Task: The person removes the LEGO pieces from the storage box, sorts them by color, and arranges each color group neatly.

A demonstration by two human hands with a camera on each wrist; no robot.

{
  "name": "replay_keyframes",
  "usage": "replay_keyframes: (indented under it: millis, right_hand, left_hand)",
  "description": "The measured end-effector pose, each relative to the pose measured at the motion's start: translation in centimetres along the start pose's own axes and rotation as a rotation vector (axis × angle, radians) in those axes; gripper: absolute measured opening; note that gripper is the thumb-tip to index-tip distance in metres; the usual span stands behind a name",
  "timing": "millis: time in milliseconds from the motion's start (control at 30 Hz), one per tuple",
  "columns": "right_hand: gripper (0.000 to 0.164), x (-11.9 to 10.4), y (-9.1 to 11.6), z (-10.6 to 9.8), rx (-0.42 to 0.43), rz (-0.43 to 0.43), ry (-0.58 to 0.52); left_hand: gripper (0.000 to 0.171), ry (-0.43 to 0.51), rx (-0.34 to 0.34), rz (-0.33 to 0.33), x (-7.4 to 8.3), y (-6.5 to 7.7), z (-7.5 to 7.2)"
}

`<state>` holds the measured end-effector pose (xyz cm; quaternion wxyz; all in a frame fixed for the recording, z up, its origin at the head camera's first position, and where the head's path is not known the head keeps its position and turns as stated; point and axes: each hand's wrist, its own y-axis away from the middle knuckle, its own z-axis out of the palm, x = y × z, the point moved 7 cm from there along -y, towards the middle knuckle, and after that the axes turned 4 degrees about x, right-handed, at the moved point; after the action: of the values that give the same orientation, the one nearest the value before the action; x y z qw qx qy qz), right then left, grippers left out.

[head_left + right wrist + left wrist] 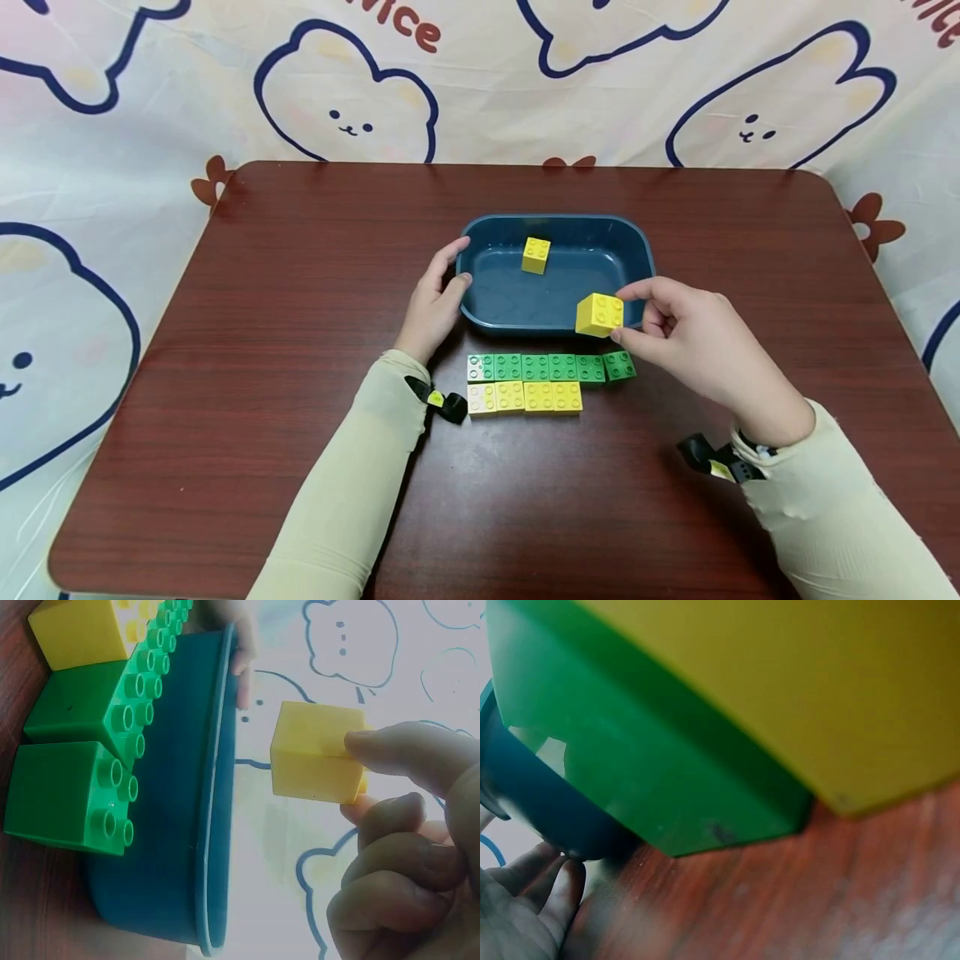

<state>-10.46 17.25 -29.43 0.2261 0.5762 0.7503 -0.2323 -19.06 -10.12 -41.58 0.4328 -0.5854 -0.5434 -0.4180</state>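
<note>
My right hand [693, 337] pinches a yellow building block [600, 315] between thumb and index finger, above the near right corner of a dark blue tray [555, 321]. The right wrist view shows that block [315, 754] held clear of the tray, the other fingers curled below. My left hand [435, 300] rests on the tray's left rim, thumb and index finger apart and fairly straight. Inside the tray sits another yellow block [535, 256]. Close to the tray's near side, a row of green blocks [535, 367] runs beside a shorter row of yellow blocks [524, 398].
The brown wooden table [315, 350] has rounded corners, and a cartoon-printed cloth [480, 108] hangs behind it. The rightmost green block [619, 366] sits slightly askew. At the left wrist, a black camera [452, 408] is close to the rows' left end.
</note>
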Motion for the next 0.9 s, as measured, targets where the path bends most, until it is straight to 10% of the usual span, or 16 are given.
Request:
replay_keyframes:
  millis: [300,900]
  right_hand:
    - [0.033,0.1,1.5,-0.6,0.017,-0.075,-0.014]
    - [0.033,0.3,1.9,0.9,-0.246,-0.132,-0.048]
  left_hand:
    - [0.048,0.014,-0.008,-0.039,3.4,1.2,-0.3]
    - [0.047,0.016,-0.01,-0.025,3.6,1.2,-0.3]
